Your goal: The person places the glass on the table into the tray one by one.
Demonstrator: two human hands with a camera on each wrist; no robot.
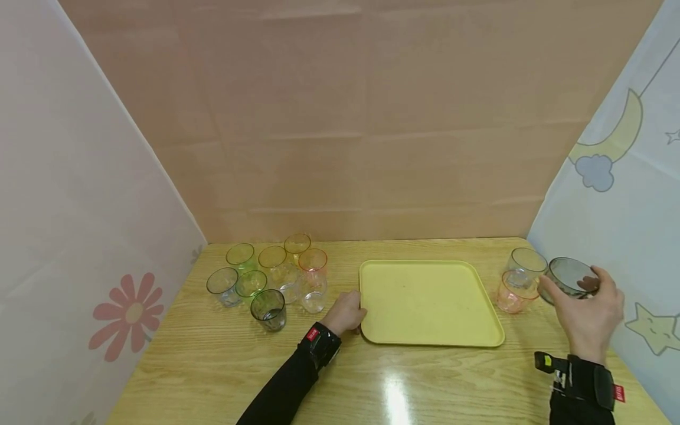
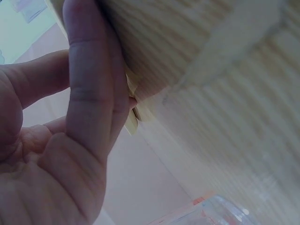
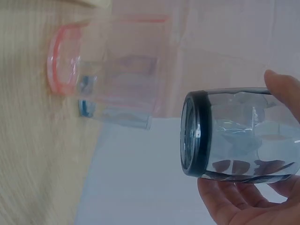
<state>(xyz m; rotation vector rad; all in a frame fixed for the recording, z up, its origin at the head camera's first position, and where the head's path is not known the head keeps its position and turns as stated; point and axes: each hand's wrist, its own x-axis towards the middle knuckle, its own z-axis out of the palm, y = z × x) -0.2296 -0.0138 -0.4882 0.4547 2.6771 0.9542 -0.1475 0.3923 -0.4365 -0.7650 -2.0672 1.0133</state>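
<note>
My right hand [image 1: 592,316] grips a dark grey, see-through glass [image 3: 234,136] between thumb and fingers. In the right wrist view the glass's thick base hangs clear of the tabletop. Close to its left stand a pink glass [image 1: 512,302] and, behind that, a pale bluish glass [image 1: 527,261]. At the left edge of a yellow tray [image 1: 430,302], my left hand [image 1: 345,313] holds the rim near its front corner. Much of that grip is hidden behind the fingers [image 2: 89,93] in the left wrist view.
Several tinted glasses stand grouped left of the tray, among them a dark one [image 1: 270,319] in front, a bluish one [image 1: 223,289] and a pink-rimmed one [image 1: 312,260]. A brown backdrop [image 1: 361,130] rises behind the wooden table [image 1: 223,372]; patterned white side walls flank it.
</note>
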